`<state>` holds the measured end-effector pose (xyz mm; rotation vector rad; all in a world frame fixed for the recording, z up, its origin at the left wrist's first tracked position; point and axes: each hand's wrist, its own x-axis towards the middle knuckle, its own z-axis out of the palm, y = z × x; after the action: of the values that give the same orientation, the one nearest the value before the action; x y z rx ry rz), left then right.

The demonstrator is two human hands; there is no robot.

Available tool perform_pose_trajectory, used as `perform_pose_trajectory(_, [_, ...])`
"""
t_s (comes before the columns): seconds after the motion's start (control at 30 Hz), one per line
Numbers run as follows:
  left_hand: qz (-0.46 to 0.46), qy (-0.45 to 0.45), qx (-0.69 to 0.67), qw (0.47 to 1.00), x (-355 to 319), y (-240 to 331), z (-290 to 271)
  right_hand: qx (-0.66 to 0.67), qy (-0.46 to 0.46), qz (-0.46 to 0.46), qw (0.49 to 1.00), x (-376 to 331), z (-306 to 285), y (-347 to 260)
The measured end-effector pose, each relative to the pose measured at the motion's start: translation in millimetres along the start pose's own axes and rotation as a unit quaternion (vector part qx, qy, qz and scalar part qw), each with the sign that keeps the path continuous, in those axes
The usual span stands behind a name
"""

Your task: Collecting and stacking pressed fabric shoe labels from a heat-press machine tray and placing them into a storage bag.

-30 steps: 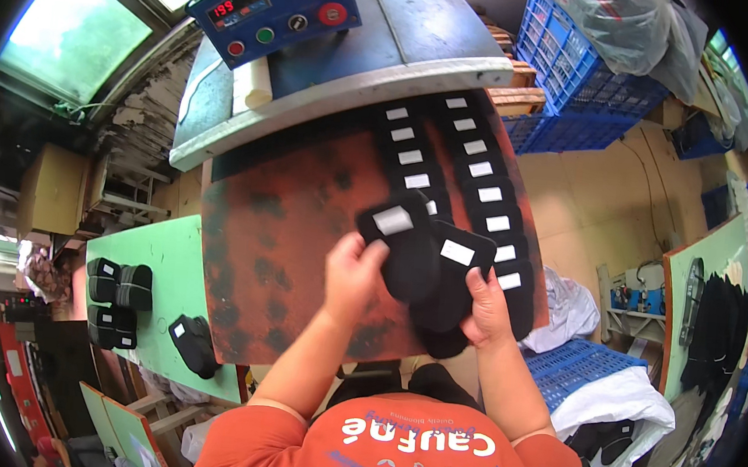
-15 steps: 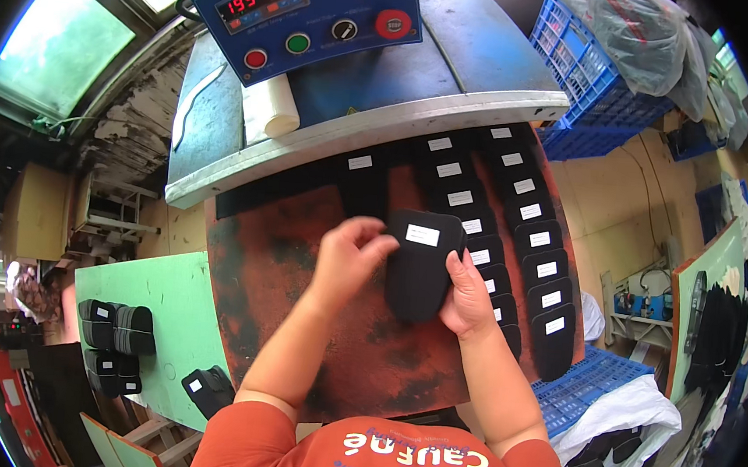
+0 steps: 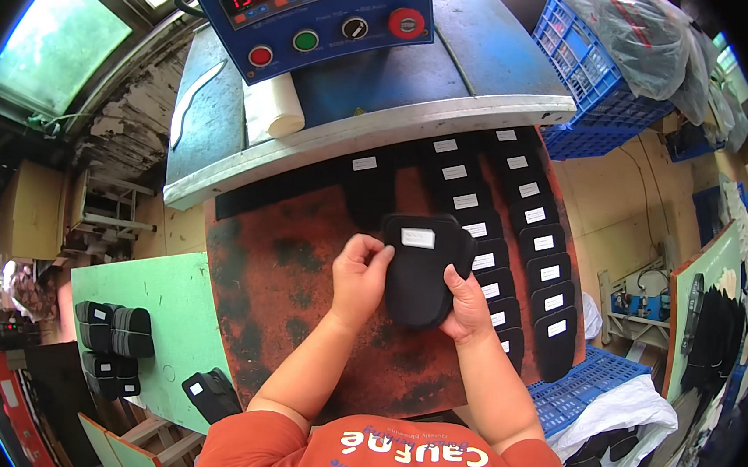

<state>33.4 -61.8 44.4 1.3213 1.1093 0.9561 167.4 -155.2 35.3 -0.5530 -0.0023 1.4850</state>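
Note:
In my right hand [image 3: 466, 311] is a small stack of black oblong pads [image 3: 418, 290] with rounded ends, the thumb on top at the right edge. A white label [image 3: 417, 238] sits near the far end of the top pad. My left hand [image 3: 360, 272] is closed, its thumb and fingertips pinching the left edge of that pad. Beneath the stack lies a reddish-brown, black-stained platen [image 3: 275, 314]. To the right, overlapping labelled black pads lie on it in two rows, one ending in a near pad [image 3: 552, 335]. Another labelled pad [image 3: 367, 185] lies farther off, partly under the press.
A blue press [image 3: 359, 83] with a metal front edge and a control box [image 3: 321, 19] stands ahead. On its top rests a white roll [image 3: 274, 107]. At left, a green table [image 3: 179, 306] bears bundled black pads [image 3: 111, 340]. Blue crates [image 3: 572, 65] stand at right.
My left hand has moved right and nearer, from just off the stack's left edge to pinching it. The stack has shifted slightly, and its pads now look more fanned at the right.

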Motion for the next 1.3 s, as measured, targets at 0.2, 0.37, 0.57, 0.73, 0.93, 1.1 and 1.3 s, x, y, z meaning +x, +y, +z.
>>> perform_pose_trajectory(0.2, [0.003,-0.075,-0.026,0.997,12,-1,3,0.038,0.003,-0.024,0.999,-5,0,-8])
perform_pose_trajectory(0.37, [-0.005,-0.034,-0.001,0.999,18,-17,-1,-0.013,0.045,-0.026,0.999,-5,0,-10])
perform_pose_trajectory(0.57, [0.021,0.055,0.143,0.988,75,-26,-26,0.013,0.051,-0.043,0.998,-18,-6,-22])
perform_pose_trajectory(0.73, [0.113,0.005,0.148,0.983,29,-7,-17,-0.063,0.053,-0.048,0.995,-14,0,-6])
perform_pose_trajectory(0.93, [-0.054,0.014,0.021,0.998,30,-10,-21,0.046,-0.005,-0.012,0.999,-18,-6,-24])
perform_pose_trajectory(1.1, [0.16,0.091,0.337,0.923,26,-13,-18,-0.001,0.037,-0.019,0.999,-23,-14,-22])
perform_pose_trajectory(1.3, [-0.087,-0.034,-0.069,0.993,-22,-9,-10,-0.005,0.05,-0.006,0.999,-29,-12,-19])
